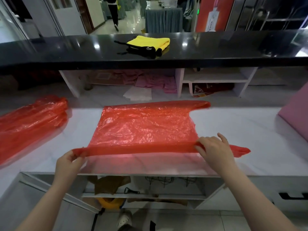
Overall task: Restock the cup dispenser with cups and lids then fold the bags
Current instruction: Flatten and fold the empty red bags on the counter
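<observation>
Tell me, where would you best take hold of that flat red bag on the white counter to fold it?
Hedged: along its near long edge, from the person's side. The red bag lies flat with that edge already lifted. The left hand pinches its left end and the right hand grips near the handle end, so it could roll toward the far edge.

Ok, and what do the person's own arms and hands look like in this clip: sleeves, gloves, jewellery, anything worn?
Both forearms are bare up to the bottom edge of the frame; no sleeves show. The left hand and the right hand wear no gloves, and no rings, watch or bracelets are visible. No markings or cables. The nails look short and unpainted, as far as can be seen.
</observation>
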Demonstrator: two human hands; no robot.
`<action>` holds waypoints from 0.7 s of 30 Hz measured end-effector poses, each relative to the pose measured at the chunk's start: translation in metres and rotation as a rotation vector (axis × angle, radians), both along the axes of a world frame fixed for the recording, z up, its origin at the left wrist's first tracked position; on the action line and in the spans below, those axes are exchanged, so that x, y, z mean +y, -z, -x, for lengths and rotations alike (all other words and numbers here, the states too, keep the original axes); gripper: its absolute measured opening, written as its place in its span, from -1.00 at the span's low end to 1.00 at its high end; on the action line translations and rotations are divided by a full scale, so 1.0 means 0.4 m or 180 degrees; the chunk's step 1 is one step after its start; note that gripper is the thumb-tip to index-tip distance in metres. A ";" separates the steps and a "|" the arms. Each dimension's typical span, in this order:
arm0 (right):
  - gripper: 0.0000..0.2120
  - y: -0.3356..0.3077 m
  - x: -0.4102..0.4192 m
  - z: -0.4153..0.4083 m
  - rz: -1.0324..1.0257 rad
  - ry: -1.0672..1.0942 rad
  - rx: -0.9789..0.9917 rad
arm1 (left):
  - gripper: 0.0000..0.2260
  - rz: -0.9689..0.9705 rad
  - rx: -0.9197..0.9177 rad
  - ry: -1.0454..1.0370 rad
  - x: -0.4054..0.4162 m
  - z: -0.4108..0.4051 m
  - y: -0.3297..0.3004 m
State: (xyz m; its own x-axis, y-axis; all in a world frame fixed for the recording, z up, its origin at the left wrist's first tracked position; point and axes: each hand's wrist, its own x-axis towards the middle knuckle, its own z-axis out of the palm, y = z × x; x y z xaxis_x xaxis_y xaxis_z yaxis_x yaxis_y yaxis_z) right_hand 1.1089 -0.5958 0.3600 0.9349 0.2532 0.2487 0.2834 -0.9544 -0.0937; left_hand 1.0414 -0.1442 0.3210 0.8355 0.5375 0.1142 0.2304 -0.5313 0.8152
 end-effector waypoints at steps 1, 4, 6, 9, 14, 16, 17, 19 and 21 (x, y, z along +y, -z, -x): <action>-0.85 -0.010 0.000 -0.009 0.0010 0.0020 0.0036 | -0.86 -0.0036 -0.0060 -0.0039 -0.001 -0.009 -0.006; -0.85 -0.040 0.008 -0.036 -0.0083 0.0041 -0.0124 | -0.90 0.0027 -0.0281 -0.0101 -0.003 -0.032 -0.023; -0.84 -0.050 0.016 -0.050 -0.0083 0.0054 -0.0456 | -0.87 0.0051 -0.0386 -0.0209 0.005 -0.049 -0.028; -0.75 -0.044 0.028 -0.062 -0.0419 0.0186 -0.1274 | -0.79 0.0145 -0.0444 -0.0398 0.025 -0.077 -0.028; -0.72 0.016 0.072 -0.050 -0.0933 -0.0213 -0.0967 | -0.79 0.0494 -0.0392 -0.0687 0.093 -0.105 -0.017; -0.69 0.058 0.095 -0.057 -0.1283 0.0214 0.0166 | -0.81 0.0772 -0.0241 -0.0770 0.134 -0.115 -0.006; -0.62 0.076 0.110 -0.065 -0.1371 0.0468 0.0614 | -0.82 0.0878 -0.0175 -0.0792 0.153 -0.119 0.002; -0.41 0.097 0.147 -0.092 -0.1569 0.0548 0.1044 | -0.83 0.1010 -0.0099 -0.0842 0.184 -0.123 0.011; -0.38 0.091 0.198 -0.125 -0.2068 0.0423 0.1136 | -0.82 0.0962 -0.0128 -0.0867 0.212 -0.127 0.019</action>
State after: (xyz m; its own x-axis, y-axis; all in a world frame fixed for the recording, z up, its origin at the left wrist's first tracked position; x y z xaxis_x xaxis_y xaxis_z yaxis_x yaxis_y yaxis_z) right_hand 1.1587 -0.5165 0.3235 0.9992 0.0383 -0.0142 0.0167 -0.6998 -0.7142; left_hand 1.0924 -0.0594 0.3134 0.6560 0.7529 -0.0532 0.2944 -0.1904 0.9365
